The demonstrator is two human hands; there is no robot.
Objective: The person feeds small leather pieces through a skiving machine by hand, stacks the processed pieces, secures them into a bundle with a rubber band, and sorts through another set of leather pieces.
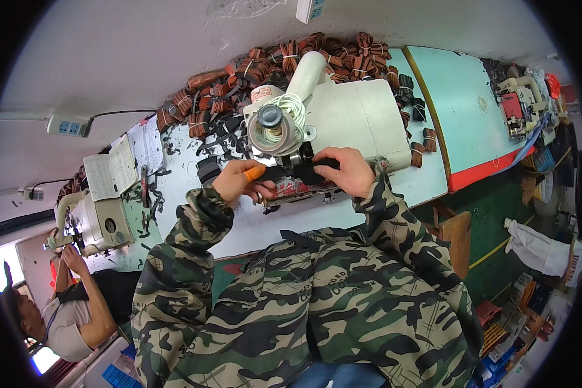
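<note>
A cream bench machine [362, 119] stands before me, with a knob and a coil of white cord [293, 115] on top. My right hand [348, 171] pinches a black strip [309, 174] at the front of the machine, beside its round dark metal part. On the strip's other side, my left hand [242, 181], with an orange cover [255, 172] on one finger, has its fingers curled in at the black material. The grip of the left fingertips is partly hidden. Between the hands sits a red-marked plate [291, 189] of the machine.
Bundles of brown strips [252, 70] are heaped behind the machine along the wall. Black scraps [223, 139] and an open notebook [112, 173] lie to the left on the white table [258, 229]. A co-worker [77, 313] works at another machine [100, 223], far left. A wooden stool [456, 242] stands right.
</note>
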